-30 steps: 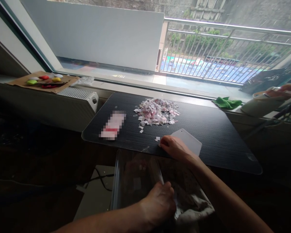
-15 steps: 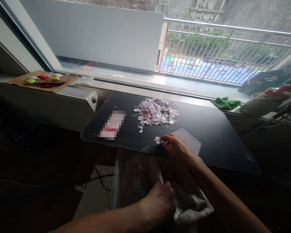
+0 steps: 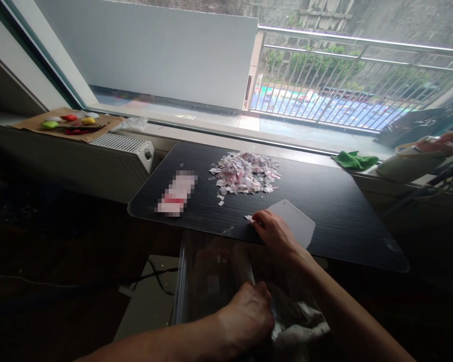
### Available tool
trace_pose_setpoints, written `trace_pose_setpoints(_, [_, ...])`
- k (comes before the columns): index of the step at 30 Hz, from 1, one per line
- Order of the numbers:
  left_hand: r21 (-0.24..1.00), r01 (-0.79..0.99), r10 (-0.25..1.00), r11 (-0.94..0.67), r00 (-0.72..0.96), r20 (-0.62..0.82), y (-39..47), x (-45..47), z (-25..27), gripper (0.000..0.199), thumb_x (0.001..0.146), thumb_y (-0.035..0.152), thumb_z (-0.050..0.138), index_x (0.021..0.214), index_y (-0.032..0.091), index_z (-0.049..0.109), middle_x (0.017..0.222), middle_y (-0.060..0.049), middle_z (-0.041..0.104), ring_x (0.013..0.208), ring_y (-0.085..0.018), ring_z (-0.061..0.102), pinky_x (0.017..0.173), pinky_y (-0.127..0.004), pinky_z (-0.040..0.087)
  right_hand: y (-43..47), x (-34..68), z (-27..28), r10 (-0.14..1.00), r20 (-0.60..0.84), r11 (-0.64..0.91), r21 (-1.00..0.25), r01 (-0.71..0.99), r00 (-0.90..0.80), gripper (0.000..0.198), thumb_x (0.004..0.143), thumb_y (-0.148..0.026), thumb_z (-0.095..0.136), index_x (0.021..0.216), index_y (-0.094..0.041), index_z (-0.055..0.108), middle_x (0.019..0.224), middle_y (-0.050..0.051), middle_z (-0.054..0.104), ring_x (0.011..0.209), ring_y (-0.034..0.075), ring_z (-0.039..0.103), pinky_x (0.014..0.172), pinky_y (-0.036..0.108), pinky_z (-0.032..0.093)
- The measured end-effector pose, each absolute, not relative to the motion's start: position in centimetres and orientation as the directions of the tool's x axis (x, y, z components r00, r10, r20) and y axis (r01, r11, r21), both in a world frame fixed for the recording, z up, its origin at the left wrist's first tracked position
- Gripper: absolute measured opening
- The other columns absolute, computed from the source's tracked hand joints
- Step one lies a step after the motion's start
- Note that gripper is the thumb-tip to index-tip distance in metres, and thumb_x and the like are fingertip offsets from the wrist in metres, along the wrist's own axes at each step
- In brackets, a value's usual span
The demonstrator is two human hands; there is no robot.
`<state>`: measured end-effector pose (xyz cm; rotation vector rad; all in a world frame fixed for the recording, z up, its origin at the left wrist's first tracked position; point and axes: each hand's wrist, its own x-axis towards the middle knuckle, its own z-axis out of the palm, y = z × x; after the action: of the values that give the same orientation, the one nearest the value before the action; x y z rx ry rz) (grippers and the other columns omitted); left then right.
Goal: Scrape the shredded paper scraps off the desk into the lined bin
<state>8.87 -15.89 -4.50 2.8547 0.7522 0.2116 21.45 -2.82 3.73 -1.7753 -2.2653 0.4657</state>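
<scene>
My right hand (image 3: pixel 272 229) is at the front edge of the dark table (image 3: pixel 335 211), its fingers closed on small white paper scraps (image 3: pixel 248 218). Partly under that hand lies a flat, pale plastic sheet (image 3: pixel 296 221) with a small hole in one corner. Farther back is a loose heap of cut paper pieces (image 3: pixel 245 173), white and pinkish. Below the table, my left hand (image 3: pixel 251 311) is closed around the edge of a clear plastic container (image 3: pixel 180 276); its fingertips are hidden. Crumpled whitish material (image 3: pixel 302 329) shows beside that hand.
A blurred pink slip (image 3: pixel 176 193) lies on the table's left. Behind it stand a radiator (image 3: pixel 124 151) and a board with colourful lumps (image 3: pixel 33 120). On the right of the sill are a green cloth (image 3: pixel 355 161) and a pale pot (image 3: pixel 403 166). A dark cable (image 3: pixel 158 274) hangs lower left.
My right fingers have closed on the scraps that lay loose beside them, and that hand has barely shifted. My left hand keeps its hold. The whole view has moved slightly.
</scene>
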Motion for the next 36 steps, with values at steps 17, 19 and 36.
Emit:
trace_pose_setpoints(17, [0.262,0.457,0.494,-0.85,0.864,0.097,-15.5,9.1,-3.8,0.018,0.092,0.018,0.053,0.083,0.014,0.068,0.094,-0.007,0.069,0.098,-0.024,0.059,0.091,-0.04,0.039,-5.9,19.2,3.7,0.896,0.041,0.443,-0.081,0.893,-0.441,0.04,0.09,-0.01,0.042,0.122,-0.024,0.062,0.102,0.009,0.062,0.09,0.022,0.052,0.074,0.03,0.038])
trace_pose_setpoints(19, [0.274,0.46,0.499,-0.845,0.862,0.093,-15.5,9.0,-3.8,0.017,0.092,0.019,0.054,0.083,0.014,0.068,0.097,-0.007,0.069,0.1,-0.024,0.058,0.091,-0.04,0.038,-5.8,18.6,3.7,0.888,0.045,0.46,-0.111,0.881,-0.458,0.04,0.09,-0.009,0.041,0.12,-0.025,0.063,0.101,0.008,0.062,0.09,0.021,0.052,0.075,0.029,0.038])
trace_pose_setpoints(36, [0.313,0.483,0.53,-0.818,0.844,0.083,-15.6,8.9,-4.5,0.017,0.091,0.014,0.051,0.088,0.013,0.067,0.1,-0.009,0.068,0.099,-0.023,0.058,0.088,-0.038,0.04,-6.3,19.0,3.4,0.92,0.024,0.39,-0.155,0.908,-0.391,0.051,0.087,-0.007,0.039,0.131,-0.026,0.057,0.106,0.009,0.062,0.094,0.021,0.054,0.08,0.03,0.039])
